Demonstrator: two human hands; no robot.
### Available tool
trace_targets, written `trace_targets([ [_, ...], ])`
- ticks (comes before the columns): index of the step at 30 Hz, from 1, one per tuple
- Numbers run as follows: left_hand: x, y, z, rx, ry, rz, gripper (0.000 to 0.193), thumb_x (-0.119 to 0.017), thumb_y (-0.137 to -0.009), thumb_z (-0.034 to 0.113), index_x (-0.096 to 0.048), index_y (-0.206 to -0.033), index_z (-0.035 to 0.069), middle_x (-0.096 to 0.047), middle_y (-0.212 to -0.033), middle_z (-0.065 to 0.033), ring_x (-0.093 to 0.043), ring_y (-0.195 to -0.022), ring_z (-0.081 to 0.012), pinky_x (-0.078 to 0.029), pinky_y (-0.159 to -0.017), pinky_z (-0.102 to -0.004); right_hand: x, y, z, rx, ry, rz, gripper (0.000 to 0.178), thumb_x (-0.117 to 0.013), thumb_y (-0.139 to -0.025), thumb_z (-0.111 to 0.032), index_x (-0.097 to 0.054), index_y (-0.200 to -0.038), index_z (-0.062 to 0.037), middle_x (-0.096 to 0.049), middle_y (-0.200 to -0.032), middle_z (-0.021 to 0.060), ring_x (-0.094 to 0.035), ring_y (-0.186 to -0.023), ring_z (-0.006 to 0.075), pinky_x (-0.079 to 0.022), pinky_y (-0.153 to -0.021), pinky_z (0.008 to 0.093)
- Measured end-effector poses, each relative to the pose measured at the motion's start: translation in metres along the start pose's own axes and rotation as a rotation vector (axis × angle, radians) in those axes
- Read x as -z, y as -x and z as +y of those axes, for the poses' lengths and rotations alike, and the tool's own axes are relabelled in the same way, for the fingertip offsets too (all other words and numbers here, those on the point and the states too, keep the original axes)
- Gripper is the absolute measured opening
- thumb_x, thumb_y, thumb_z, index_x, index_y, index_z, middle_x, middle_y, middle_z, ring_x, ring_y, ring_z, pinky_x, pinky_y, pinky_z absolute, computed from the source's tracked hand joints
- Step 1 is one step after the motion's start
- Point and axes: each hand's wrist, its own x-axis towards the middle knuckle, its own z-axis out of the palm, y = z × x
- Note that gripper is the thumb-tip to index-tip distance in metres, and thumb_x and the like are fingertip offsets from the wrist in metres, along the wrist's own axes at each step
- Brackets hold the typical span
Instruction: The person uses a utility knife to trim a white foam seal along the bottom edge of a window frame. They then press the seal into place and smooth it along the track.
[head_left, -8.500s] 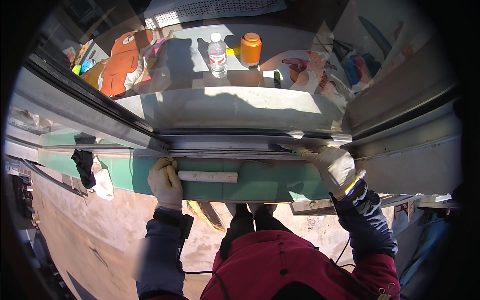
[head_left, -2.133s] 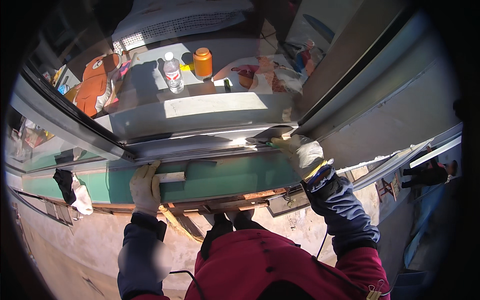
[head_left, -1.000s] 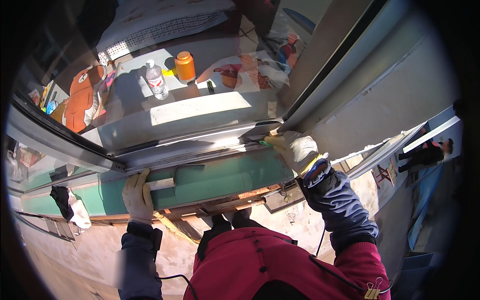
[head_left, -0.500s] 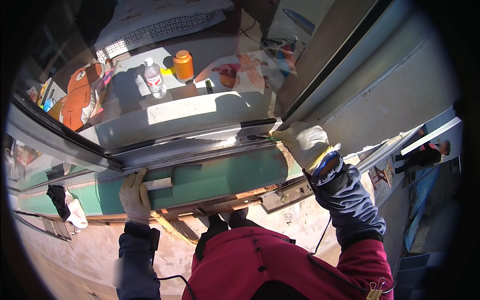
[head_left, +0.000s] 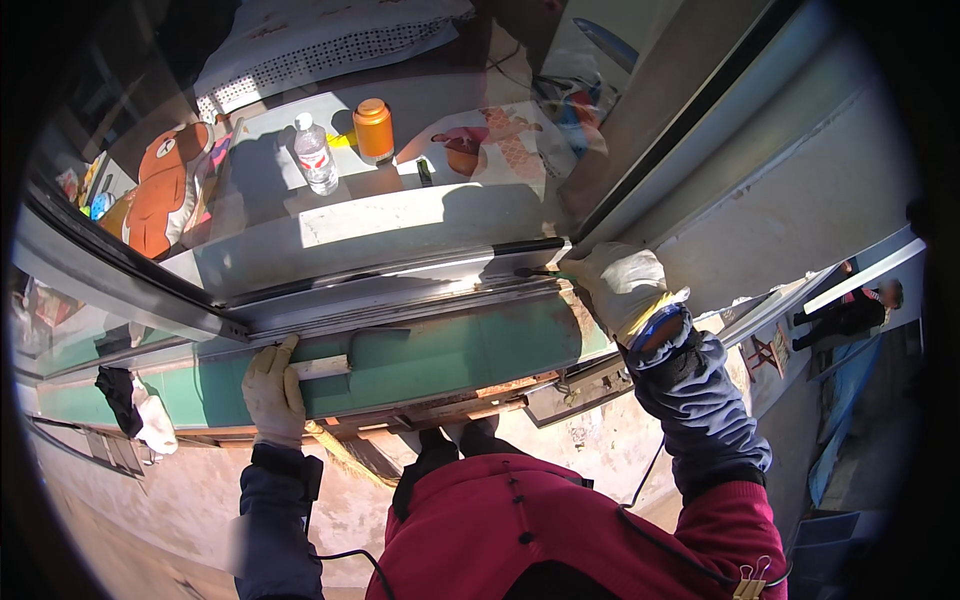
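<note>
My right hand (head_left: pixel 622 288), in a pale work glove, is closed round a thin greenish handle. The handle belongs to a small brush (head_left: pixel 535 272), whose narrow dark head lies along the window track (head_left: pixel 440 287) near its right corner. On the green tiled sill (head_left: pixel 455 350) rests my gloved left hand (head_left: pixel 272 395), with a finger stretched toward the track. A short white strip (head_left: pixel 322 367) sticks out beside its thumb side; the hand touches it, but whether it grips the strip is unclear.
Behind the glass stand a clear bottle (head_left: pixel 316 158), an orange jar (head_left: pixel 373 130) and a brown plush bear (head_left: pixel 165 190). Black and white cloths (head_left: pixel 150 415) hang over the sill at left. A straw broom (head_left: pixel 345 455) lies below. Another person (head_left: pixel 855 305) is far right.
The brush head has moved slightly right along the track with my right hand. My left hand stays in place on the sill, and the view has shifted a little.
</note>
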Motion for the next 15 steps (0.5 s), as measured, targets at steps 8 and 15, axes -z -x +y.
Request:
trace_targets([
  [8, -0.001, 0.002, -0.002, -0.038, -0.023, 0.038, 0.038, -0.049, -0.102, 0.019, -0.07, -0.128, 0.0, -0.065, -0.102, -0.0216, -0.061, -0.092, -0.042, -0.05, -0.085, -0.0506, -0.005, -0.02, 0.011, -0.016, 0.01, -0.126, 0.024, -0.067, -0.094, -0.023, -0.081, -0.113, -0.02, -0.078, -0.097, 0.0098, -0.077, -0.091, 0.0324, -0.06, -0.08, 0.0439],
  [15, 0.0, 0.001, -0.002, 0.001, -0.007, 0.003, 0.039, -0.048, -0.102, 0.019, -0.07, -0.128, 0.001, -0.065, -0.102, -0.0216, -0.061, -0.092, -0.0424, -0.05, -0.084, -0.0508, 0.004, -0.022, 0.006, -0.088, 0.071, -0.233, 0.028, -0.066, -0.099, -0.022, -0.078, -0.124, -0.0239, -0.076, -0.11, 0.0125, -0.075, -0.1, 0.0323, -0.059, -0.087, 0.0374],
])
